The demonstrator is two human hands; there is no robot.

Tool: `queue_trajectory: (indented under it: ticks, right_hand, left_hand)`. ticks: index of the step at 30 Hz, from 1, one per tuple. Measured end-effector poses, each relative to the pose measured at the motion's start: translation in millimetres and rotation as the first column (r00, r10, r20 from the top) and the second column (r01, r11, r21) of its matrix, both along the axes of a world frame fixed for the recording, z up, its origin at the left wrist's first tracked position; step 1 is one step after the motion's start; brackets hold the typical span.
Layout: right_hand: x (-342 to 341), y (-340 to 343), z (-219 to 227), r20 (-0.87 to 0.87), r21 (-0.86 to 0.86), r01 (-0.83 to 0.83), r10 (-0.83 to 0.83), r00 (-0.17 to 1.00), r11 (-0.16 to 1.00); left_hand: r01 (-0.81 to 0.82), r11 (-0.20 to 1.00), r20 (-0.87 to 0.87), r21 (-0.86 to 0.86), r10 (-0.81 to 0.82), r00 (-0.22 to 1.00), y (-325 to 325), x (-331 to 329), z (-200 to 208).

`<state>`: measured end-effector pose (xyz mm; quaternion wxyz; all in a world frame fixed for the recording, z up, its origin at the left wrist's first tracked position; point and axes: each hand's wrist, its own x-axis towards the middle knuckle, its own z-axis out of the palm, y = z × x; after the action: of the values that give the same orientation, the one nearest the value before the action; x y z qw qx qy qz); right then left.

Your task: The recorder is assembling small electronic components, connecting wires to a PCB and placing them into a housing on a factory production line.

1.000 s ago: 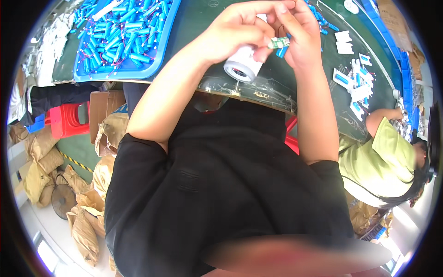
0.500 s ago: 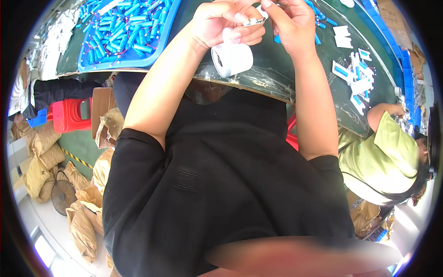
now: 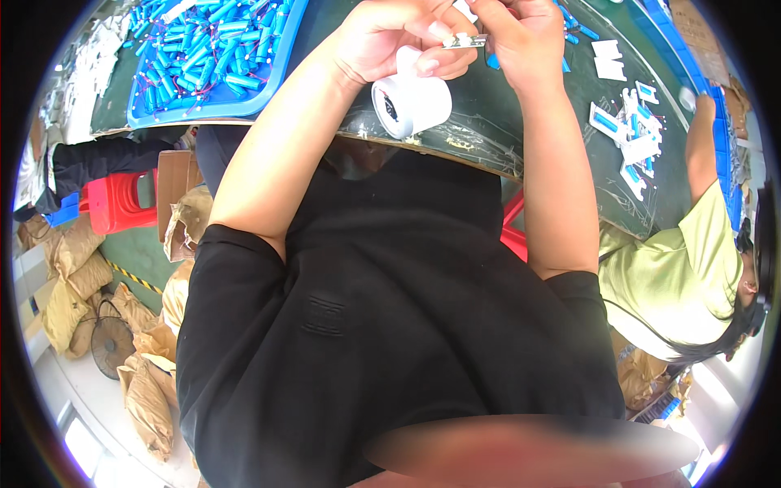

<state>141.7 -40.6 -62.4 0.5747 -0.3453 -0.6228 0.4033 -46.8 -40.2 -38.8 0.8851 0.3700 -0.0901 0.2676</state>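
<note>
My left hand [image 3: 394,41], fingers closed, pinches a small narrow circuit board [image 3: 465,41] at the top of the view. Right below those fingers is a white round plastic housing [image 3: 423,104] with a short neck; its hollow end points left and shows something dark inside. Whether the housing rests on the table or hangs from my hand, I cannot tell. Close by on the right, my right hand [image 3: 527,45] is closed, thumb and finger drawn together near the board. A bit of white [image 3: 465,10] shows between the two hands. What the right fingers grip is hidden.
A blue tray [image 3: 281,89] piled with blue wired battery cells [image 3: 203,49] stands at left on the green table [image 3: 480,122]. White parts with blue cells [image 3: 639,146] and white pieces [image 3: 608,61] lie at right. A person in a light green shirt [image 3: 675,276] sits at right, arm reaching forward.
The circuit board has turned flatter and shifted slightly right with my hands. The white housing moved slightly right. The co-worker's arm has stretched farther forward.
</note>
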Motion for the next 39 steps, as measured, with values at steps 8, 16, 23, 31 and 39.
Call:
queue_trajectory:
  ticks: [8,16,23,31,39]
  right_hand:
    - [-2,3,-5,-0.285,-0.011,-0.197,0.186,0.940,0.980]
    - [-1,-21,28,-0.021,-0.184,0.010,-0.014,1.000,0.983]
    - [1,-8,13,-0.273,-0.058,-0.248,0.224,0.936,0.967]
    - [0,-18,24,-0.044,-0.081,-0.020,0.017,0.999,0.996]
    - [-1,-19,20,-0.031,-0.031,-0.040,0.039,0.999,0.999]
  left_hand:
    - [-0.020,0.999,-0.008,0.051,0.021,1.000,1,2,-1]
    - [0.106,0.994,0.055,0.004,-0.106,0.993,4,-3,-6]
    - [0.145,0.989,0.092,0.040,-0.148,0.985,5,-5,-8]
    - [0.131,0.991,0.102,-0.001,-0.131,0.986,-3,-7,1]
    - [0.163,0.987,0.104,-0.003,-0.162,0.981,-6,-12,4]
